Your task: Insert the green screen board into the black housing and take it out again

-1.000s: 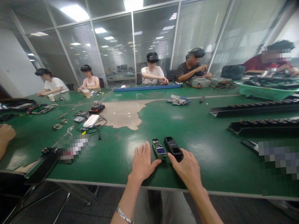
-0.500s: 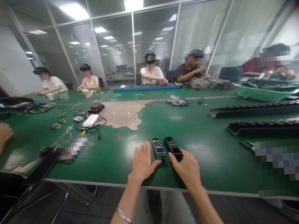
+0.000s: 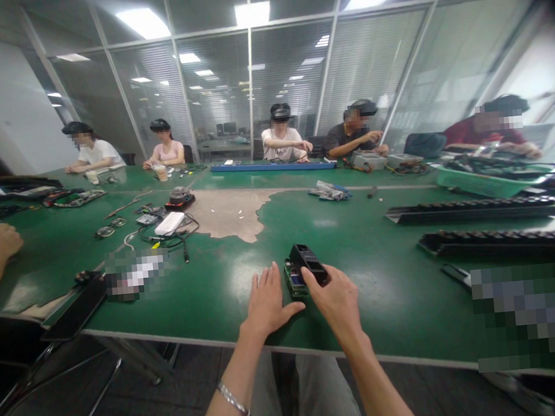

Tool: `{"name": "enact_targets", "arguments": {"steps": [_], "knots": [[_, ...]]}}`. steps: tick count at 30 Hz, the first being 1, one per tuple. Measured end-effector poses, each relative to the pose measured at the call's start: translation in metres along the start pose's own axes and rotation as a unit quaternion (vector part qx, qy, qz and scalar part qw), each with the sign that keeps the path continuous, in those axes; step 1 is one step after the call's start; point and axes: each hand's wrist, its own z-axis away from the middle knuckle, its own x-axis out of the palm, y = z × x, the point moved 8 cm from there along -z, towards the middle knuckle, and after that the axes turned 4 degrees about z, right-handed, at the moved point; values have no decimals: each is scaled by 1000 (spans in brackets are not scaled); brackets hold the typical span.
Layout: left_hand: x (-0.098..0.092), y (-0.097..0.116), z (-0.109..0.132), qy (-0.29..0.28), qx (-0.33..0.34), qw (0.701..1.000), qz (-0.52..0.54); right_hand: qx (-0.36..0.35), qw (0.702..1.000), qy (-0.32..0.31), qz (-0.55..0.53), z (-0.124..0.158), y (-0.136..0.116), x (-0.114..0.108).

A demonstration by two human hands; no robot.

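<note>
Since the earlier frame, the black housing [image 3: 310,261] in my right hand [image 3: 334,295] has shifted left and now covers part of the circuit board [image 3: 294,285], just below and right of the frame's centre. The housing's long axis slants from upper left to lower right, its far end pointing up-left; whether it touches the board, I can't tell. I pinch its near end, thumb on the left side, forearm rising from the lower right. My left hand [image 3: 267,303] lies palm down, gripping nothing, fingers pointing up the frame, thumb stretched right near the board.
</note>
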Motion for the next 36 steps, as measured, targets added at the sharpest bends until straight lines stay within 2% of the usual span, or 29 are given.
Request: {"name": "enact_targets", "arguments": {"steps": [7,18,28,36], "knots": [[-2,0,1,16,7,1000,10,7,999,-29,25,5,-13,19],[-2,-1,1,30,14,999,39,14,997,-50,63,15,-24,19],[-2,1,1,16,5,999,35,27,993,-72,91,16,-26,18],[-2,1,0,2,3,1000,27,20,992,-78,102,32,-17,26]]}}
